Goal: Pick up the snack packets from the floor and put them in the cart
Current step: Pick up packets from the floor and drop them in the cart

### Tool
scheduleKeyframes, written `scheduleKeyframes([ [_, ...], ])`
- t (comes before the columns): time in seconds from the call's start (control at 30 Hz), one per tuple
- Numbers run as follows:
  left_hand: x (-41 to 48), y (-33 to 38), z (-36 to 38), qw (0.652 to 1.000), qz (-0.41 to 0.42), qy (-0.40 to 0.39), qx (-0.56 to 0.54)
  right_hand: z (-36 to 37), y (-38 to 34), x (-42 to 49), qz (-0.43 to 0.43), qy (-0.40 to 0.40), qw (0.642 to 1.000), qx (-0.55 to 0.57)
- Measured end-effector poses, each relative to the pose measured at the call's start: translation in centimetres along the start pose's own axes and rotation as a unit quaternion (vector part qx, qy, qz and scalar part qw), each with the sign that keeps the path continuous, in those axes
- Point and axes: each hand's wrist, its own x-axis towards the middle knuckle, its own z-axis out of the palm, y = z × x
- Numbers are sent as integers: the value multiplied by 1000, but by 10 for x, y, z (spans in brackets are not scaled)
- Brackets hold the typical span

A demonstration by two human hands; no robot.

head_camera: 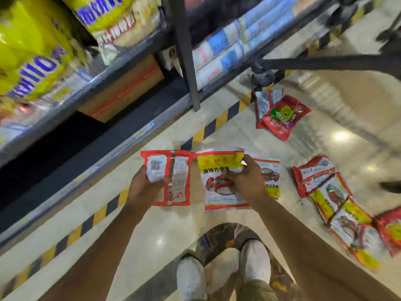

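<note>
The person is standing by a shelf (130, 118) and looking down at the floor (173, 231). The left hand (145, 187) is gripping a red packet (178, 177) with its fingers curled round one side. The back of this packet, with the bar code, is facing up. The right hand (247, 181) is pinching a yellow-top packet (219, 170) near its top edge and holding it up. So two packets are in the hands, side by side, above the floor and in front of the shoes (253, 261).

A third packet (271, 174) is peeking out just behind the right hand. I cannot tell if the hand is holding it too or if it is lying on the floor.

A lot is left to do. A pile (332, 192) of packets is lying on the floor to the right. A pair (282, 116) of packets is lying further off, just beside a black wheel (260, 77). The wheel and the dark bar (325, 61) above it may be part of the cart, but its basket is not showing. No packet is showing inside a cart.

I think the job is near its start. The held packets need to go in the cart, and then all the others need picking up.
</note>
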Motion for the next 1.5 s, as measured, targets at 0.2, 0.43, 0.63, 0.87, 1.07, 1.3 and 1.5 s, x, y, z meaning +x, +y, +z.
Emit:
scheduleKeyframes([
  [0.2,-115,213,-64,991,93,9,-95,-41,-219,-110,-50,-20,990,132],
  [0.43,-288,470,-118,971,191,-67,-128,-162,-458,-326,-206,84,970,99],
  [0.63,-452,611,-120,934,292,-116,-167,-290,-561,-509,-288,187,931,120],
  [0.87,-631,672,-36,895,345,-200,-200,-445,-569,-703,-352,280,881,146],
  [1.07,-760,678,88,873,372,-243,-201,-591,-506,-827,-373,295,866,153],
  [1.3,-866,676,237,877,322,-287,-210,-749,-420,-919,-353,309,872,142],
  [1.5,-901,688,341,884,310,-304,-171,-850,-388,-928,-336,319,863,200],
])
